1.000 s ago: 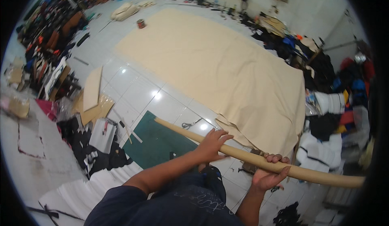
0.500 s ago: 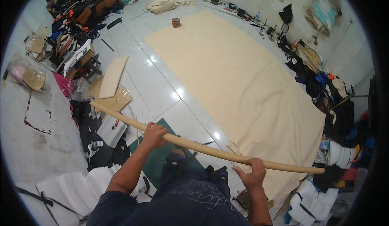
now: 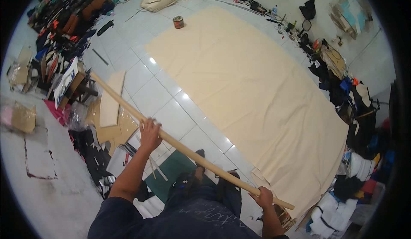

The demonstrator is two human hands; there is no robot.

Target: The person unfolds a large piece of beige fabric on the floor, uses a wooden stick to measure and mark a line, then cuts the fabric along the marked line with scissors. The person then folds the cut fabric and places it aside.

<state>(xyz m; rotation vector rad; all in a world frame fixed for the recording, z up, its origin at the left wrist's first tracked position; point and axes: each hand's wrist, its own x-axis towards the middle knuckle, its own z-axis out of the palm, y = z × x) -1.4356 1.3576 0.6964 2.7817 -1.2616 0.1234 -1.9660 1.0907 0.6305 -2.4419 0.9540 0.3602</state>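
A long tan tube, likely cardboard (image 3: 205,162), slants across in front of my body, its far end up at the left and its near end low at the right. My left hand (image 3: 150,135) is closed around it left of the middle. Close to the lower right end, my right hand (image 3: 262,197) grips it too. Beyond the tube, a large cream cloth (image 3: 257,85) lies spread over the tiled floor, wrinkled toward its right side. A small tin can (image 3: 178,22) stands near the cloth's far left corner. The tube's right end overlaps the cloth's near corner in view.
Beneath me is a green mat (image 3: 170,170). Cardboard (image 3: 130,125) and a pale board (image 3: 112,110) lie at the left, near a heap of fabric scraps (image 3: 64,29). Folded cloth (image 3: 158,0) sits at the back. Clutter (image 3: 338,93) lines the right wall; white bundles (image 3: 329,213) lie lower right.
The tube has tilted more steeply: its left end went up and its right end came down and left. Both hands moved with it, still gripping. The view has shifted slightly.
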